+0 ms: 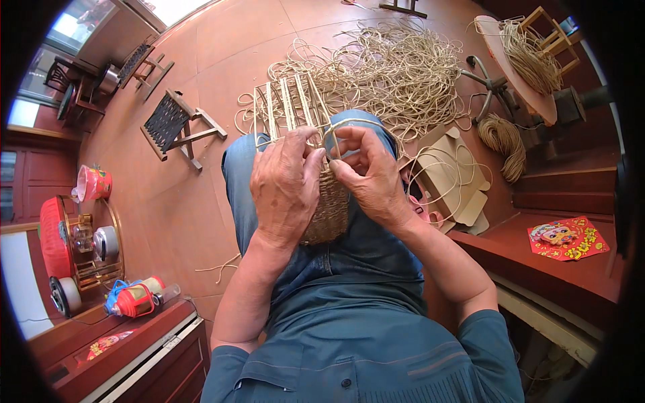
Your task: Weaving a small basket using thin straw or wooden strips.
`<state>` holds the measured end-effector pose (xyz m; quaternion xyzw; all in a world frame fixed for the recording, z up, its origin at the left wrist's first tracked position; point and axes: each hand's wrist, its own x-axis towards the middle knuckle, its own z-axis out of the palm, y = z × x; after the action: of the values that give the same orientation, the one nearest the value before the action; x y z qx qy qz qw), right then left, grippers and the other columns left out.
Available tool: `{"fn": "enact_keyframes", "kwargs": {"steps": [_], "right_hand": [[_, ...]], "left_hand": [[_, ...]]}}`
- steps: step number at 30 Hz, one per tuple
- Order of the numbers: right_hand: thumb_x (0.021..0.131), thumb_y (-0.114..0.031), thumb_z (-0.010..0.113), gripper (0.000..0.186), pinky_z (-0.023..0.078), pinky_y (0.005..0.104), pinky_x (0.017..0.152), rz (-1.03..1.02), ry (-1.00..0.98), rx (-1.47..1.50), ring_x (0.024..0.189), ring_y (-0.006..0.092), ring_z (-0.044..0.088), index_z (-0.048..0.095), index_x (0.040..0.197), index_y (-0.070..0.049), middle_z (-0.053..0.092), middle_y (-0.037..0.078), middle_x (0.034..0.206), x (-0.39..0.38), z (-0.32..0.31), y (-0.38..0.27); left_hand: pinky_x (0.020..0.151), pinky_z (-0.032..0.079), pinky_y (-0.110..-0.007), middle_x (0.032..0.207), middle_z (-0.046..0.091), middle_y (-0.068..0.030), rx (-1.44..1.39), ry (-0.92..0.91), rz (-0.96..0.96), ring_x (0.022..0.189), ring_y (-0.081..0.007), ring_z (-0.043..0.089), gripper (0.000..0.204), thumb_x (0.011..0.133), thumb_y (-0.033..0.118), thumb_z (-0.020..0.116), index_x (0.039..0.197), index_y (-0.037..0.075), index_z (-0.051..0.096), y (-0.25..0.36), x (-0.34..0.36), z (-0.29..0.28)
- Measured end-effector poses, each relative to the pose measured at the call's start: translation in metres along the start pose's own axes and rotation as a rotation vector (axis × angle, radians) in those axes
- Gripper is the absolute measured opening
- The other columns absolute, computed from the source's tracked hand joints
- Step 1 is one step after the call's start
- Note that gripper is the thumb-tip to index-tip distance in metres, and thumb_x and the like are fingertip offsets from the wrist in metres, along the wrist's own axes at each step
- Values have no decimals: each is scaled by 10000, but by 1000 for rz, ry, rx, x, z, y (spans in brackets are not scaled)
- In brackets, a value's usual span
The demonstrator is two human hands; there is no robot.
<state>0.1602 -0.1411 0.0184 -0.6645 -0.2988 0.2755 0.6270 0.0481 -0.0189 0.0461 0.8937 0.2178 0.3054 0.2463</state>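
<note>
A partly woven basket [329,218] of tan cord rests across my jeans between my thighs. Its dense weave lies toward me, and the bare slats of its frame [289,101] stick out at the far end. My left hand [285,181] is closed on the basket's left side at the weave's upper edge. Just right of it, my right hand [369,171] pinches a strand of cord [353,121], thumb and forefinger at the weave. The strand loops over my right knee. The fingertips partly hide the spot being worked.
A large tangle of loose cord [403,64] covers the floor ahead. Coiled cord [504,144] and an open cardboard box [447,171] are at right. A folding stool [171,124] stands left. A red thermos [138,299] sits on the cabinet at lower left.
</note>
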Motion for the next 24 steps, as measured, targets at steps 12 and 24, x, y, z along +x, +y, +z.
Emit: {"fn": "enact_keyframes", "kwargs": {"steps": [12,24], "right_hand": [[978,-54,667,363,566,286,741,-49,-3,-12,810,112,700,560,1322,-9,750,92,927,-2,6,9],[1009,-98,683,371,541,272,795,2,-69,40,882,104,678,541,1339,-5,740,77,988,-7,2,9]], "left_hand": [[770,437,-432,840,689,-112,245,-128,26,796,-289,663,503,1012,146,650,1500,112,533,12,5,2],[771,435,-434,852,679,-108,77,-83,28,802,-316,660,573,966,81,696,1511,98,518,4,-7,-1]]}}
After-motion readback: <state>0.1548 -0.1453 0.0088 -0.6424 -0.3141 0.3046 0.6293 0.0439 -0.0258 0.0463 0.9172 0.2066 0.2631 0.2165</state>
